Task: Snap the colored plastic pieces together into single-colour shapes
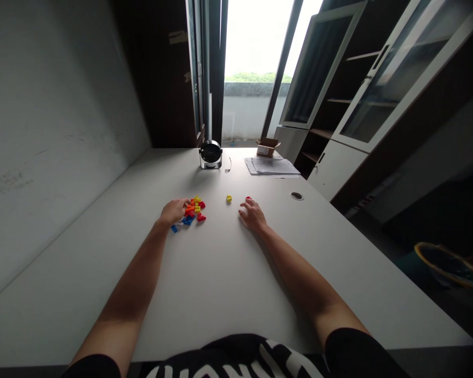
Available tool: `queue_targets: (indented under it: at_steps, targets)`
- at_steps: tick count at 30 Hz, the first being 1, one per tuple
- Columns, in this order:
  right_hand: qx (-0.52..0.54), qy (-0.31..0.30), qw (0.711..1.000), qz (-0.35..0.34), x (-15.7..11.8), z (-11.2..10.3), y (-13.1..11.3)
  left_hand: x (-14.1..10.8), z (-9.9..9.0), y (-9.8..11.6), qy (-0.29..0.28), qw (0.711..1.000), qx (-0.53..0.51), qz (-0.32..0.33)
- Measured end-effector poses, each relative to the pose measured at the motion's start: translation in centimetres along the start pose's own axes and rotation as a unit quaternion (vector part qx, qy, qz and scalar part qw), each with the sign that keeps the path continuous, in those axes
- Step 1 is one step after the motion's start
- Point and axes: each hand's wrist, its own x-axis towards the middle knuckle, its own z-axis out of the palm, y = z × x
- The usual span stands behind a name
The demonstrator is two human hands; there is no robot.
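Note:
My left hand (174,211) rests at the left edge of a small pile of toy plastic pieces, its fingers reaching over them. Orange pieces (189,209), yellow pieces (197,208), blue pieces (187,220) and some pale ones make up the pile. At its right side lies a red piece (201,217). Alone on the table, between my hands, sits a yellow piece (229,199). My right hand (254,214) is low over the table with fingers apart, just behind another red piece (248,198), which its fingertips partly cover; whether they touch is unclear.
The white table (216,283) meets a wall at the left. Toward its far end stand a round black device (211,153), a thin cord (228,165), papers (274,166) and an open cardboard box (267,147). A round cable hole (297,196) is at the right.

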Motion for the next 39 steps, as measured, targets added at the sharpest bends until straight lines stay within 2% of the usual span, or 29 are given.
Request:
queue_targets:
  at_steps: [4,13,18,29,35,39]
  targets:
    - [-0.006,-0.001,1.0,0.0,-0.1,-0.1,-0.1,0.2,1.2,-0.4,-0.02,0.998,0.053,0.001]
    - [-0.01,-0.011,1.0,0.007,-0.1,-0.3,-0.3,0.2,3.1,-1.1,0.01,0.997,0.076,-0.023]
    - [-0.007,-0.008,1.0,0.01,-0.1,-0.3,-0.4,0.1,3.5,-0.9,0.042,0.994,0.087,-0.041]
    - [0.006,-0.005,1.0,0.005,-0.1,-0.4,-0.5,-0.5,4.0,0.5,0.067,0.994,0.085,-0.029]
    - [0.023,0.022,0.999,0.003,-0.2,-0.7,-0.8,-0.4,3.6,1.2,0.098,0.994,0.011,-0.036]
    - [0.083,0.067,0.994,-0.008,-0.2,-1.0,-2.0,-0.4,3.8,3.3,0.125,0.985,-0.117,0.019]
